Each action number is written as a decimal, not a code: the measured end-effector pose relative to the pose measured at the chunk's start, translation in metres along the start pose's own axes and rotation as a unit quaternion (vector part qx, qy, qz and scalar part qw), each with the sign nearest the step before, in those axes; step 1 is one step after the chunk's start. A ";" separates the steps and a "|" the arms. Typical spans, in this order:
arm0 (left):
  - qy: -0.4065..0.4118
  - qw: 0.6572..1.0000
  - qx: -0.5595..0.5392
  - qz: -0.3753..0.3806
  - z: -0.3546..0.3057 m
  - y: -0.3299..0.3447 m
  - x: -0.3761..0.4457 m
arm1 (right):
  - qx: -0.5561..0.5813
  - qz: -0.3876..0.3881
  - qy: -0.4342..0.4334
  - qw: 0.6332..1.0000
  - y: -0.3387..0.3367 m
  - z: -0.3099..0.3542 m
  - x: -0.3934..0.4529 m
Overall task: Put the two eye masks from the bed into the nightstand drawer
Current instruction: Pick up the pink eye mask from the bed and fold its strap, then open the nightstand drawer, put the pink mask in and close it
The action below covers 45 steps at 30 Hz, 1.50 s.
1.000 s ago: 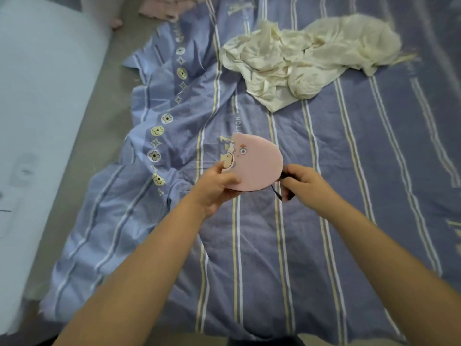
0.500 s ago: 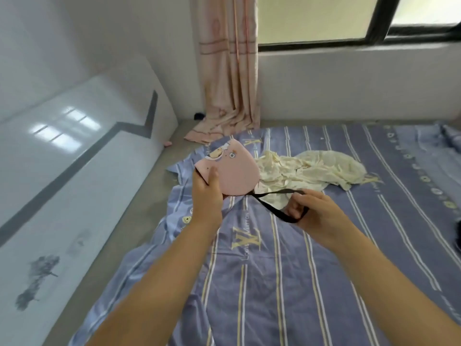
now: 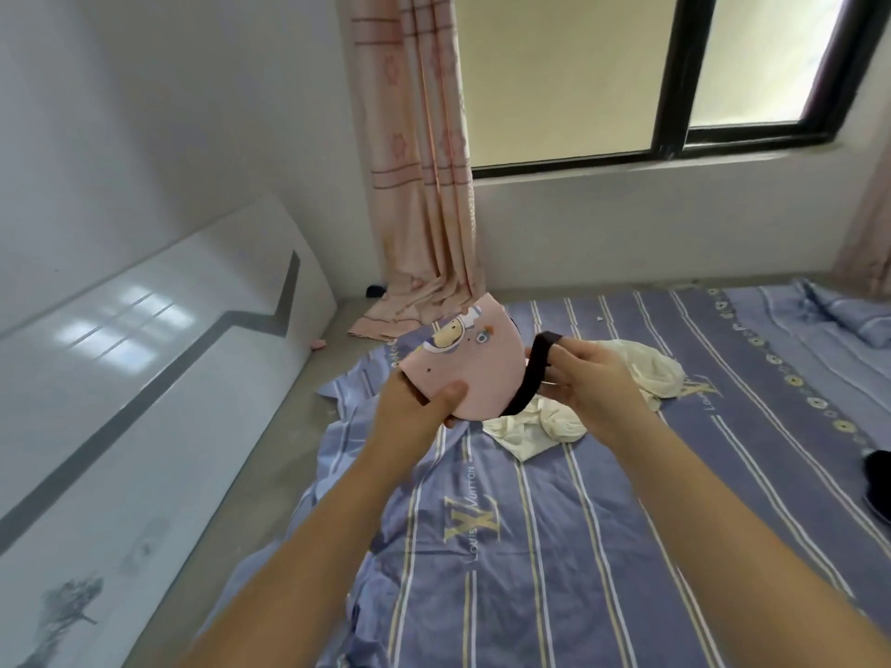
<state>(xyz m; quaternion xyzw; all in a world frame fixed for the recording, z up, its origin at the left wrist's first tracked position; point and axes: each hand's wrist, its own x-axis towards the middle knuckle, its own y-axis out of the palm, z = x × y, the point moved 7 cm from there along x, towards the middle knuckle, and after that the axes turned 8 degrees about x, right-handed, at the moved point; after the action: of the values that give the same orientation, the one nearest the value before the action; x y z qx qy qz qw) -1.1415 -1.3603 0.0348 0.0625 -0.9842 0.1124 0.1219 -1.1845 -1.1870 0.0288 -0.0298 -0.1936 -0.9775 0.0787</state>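
A glossy white headboard with a grey zigzag stripe (image 3: 144,359) runs along the left wall, beside a bare strip of grey mattress at the bed's left edge. The left hand (image 3: 414,407) grips the lower edge of a folded pink fabric eye mask with a cartoon print (image 3: 470,366), thumb pressed on its front, fingers (image 3: 451,421) curled behind it, holding it in the air above the bed's far left part. Behind it, a pink patterned curtain (image 3: 419,161) hangs to the floor beside a black-framed window (image 3: 675,79). The mask's black elastic strap (image 3: 533,373) loops out from its right side to the right hand (image 3: 593,383), whose fingers (image 3: 569,344) pinch it taut. Just beyond that hand, a crumpled cream cloth (image 3: 545,426) lies on the blue striped bed sheet with yellow logos (image 3: 602,547), which covers the bed to its right edge. There, a dark object (image 3: 877,479) sits partly out of frame; what it is cannot be told.
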 end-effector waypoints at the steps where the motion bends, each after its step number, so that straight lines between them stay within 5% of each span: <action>1: 0.000 0.999 0.019 0.044 -0.002 0.004 0.000 | -0.032 0.027 -0.009 0.999 0.003 0.003 -0.001; 9: -0.051 0.947 0.135 0.286 0.006 0.020 0.000 | -0.138 0.074 -0.081 0.984 0.008 0.013 -0.011; 13: -0.055 0.909 0.235 0.339 0.008 0.029 -0.001 | -0.294 0.143 -0.058 0.943 0.024 0.005 -0.014; 19: -0.057 0.973 0.140 0.177 0.018 -0.001 -0.004 | -0.230 0.096 -0.017 0.968 0.020 -0.003 -0.007; 24: -0.124 0.980 0.147 0.055 0.040 -0.057 -0.037 | -0.328 0.163 -0.024 0.930 0.079 -0.032 -0.012; 28: -0.206 0.960 0.156 -0.112 0.055 -0.138 -0.113 | -0.384 0.308 -0.024 0.870 0.174 -0.098 -0.043; 31: -0.292 0.894 0.186 -0.284 0.073 -0.209 -0.220 | -0.406 0.455 -0.048 0.791 0.262 -0.168 -0.112; 35: -0.431 0.776 0.244 -0.390 0.107 -0.249 -0.413 | -0.413 0.633 -0.061 0.652 0.341 -0.261 -0.257; 41: -0.592 0.576 0.259 -0.501 0.127 -0.232 -0.670 | -0.461 0.712 -0.147 0.508 0.367 -0.352 -0.438; 45: -0.639 0.524 0.227 -0.516 0.151 -0.235 -0.783 | -0.529 0.702 -0.093 0.468 0.365 -0.415 -0.506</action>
<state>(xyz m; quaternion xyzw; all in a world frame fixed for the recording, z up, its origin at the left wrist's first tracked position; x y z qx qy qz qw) -0.3869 -1.5488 -0.2582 0.6396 -0.5355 0.1790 -0.5217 -0.6370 -1.6074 -0.2626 -0.2824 0.4397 -0.5014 0.6896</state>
